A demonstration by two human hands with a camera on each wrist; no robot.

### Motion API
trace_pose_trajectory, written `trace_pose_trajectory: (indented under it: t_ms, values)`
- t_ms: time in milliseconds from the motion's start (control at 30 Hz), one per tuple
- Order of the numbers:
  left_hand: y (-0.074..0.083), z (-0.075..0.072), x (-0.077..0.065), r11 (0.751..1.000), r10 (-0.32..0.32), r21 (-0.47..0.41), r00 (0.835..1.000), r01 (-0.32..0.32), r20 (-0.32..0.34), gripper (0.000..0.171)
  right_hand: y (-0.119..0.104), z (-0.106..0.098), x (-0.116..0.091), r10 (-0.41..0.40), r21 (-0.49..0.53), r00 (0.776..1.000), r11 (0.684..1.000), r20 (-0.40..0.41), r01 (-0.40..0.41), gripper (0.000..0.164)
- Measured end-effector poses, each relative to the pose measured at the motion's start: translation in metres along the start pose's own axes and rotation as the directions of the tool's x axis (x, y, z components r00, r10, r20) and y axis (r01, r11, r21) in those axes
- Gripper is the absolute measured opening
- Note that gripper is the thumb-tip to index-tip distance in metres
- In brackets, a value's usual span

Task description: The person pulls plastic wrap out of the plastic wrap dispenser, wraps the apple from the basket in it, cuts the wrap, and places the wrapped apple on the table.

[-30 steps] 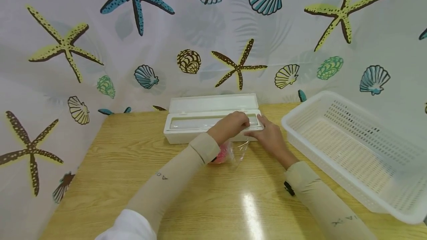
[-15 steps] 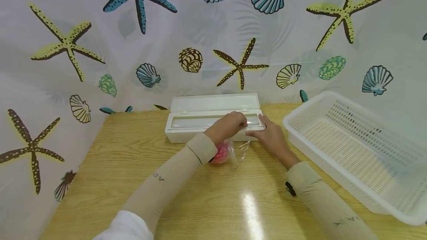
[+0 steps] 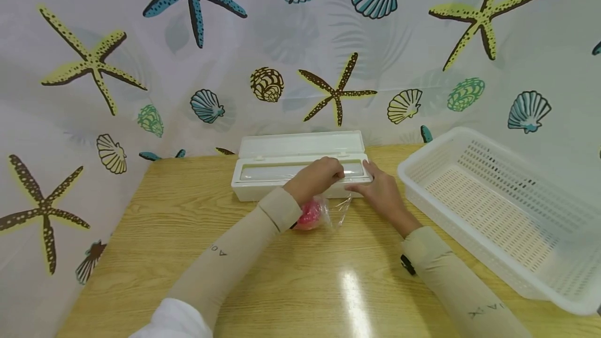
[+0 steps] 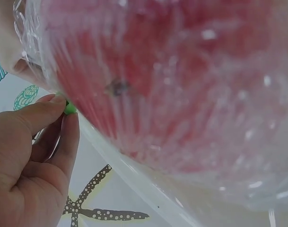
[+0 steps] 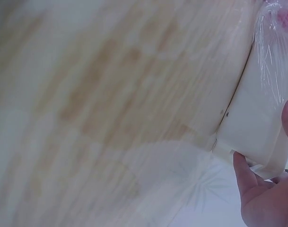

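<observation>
A white cling film dispenser [image 3: 253, 190] stands at the back of the table with its lid [image 3: 302, 143] raised and a film roll [image 3: 267, 172] inside. My left hand [image 3: 318, 176] is over its front edge; the left wrist view shows thumb and fingers pinching a small green slider [image 4: 70, 108] there. My right hand [image 3: 382, 192] grips the dispenser's right end, thumb in front and fingers at the top edge. Clear cling film [image 3: 339, 213] hangs down the front. Beneath my left wrist lies a rounded red, fruit-like thing [image 3: 308, 214] in film, partly hidden by the sleeve.
A white perforated plastic basket [image 3: 474, 229] occupies the right side of the wooden table [image 3: 178, 213]. Directly behind the dispenser hangs a cloth [image 3: 225, 56] printed with starfish and shells.
My left hand has slid a short way left along the dispenser's front edge. The right hand keeps its grip on the right end, and the red thing shows slightly more.
</observation>
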State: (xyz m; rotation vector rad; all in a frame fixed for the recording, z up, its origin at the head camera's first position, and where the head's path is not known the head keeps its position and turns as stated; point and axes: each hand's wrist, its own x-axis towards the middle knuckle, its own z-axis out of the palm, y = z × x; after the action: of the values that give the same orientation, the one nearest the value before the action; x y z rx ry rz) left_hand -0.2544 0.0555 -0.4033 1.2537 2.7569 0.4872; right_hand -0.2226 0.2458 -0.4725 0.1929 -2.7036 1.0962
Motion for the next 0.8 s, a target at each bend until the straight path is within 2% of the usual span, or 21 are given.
trace_pose_trajectory:
  t_ms: [433,633,800]
  values:
    - [-0.008,-0.009,-0.018,0.998,-0.05,-0.034,0.999,0.051,0.008,0.018,-0.002,0.0,0.001,0.013,0.003,1.0,1.0,0.024,-0.013,0.095]
    - [-0.016,-0.013,-0.03,0.995,-0.092,-0.032,0.996,0.092,0.016,0.018,-0.001,0.001,0.002,-0.006,0.002,1.0,1.0,0.015,0.006,0.096]
    - [-0.023,-0.014,-0.039,0.995,-0.094,-0.028,0.996,0.094,0.0,0.017,0.0,0.001,0.002,0.003,-0.011,1.0,1.0,0.021,-0.003,0.096]
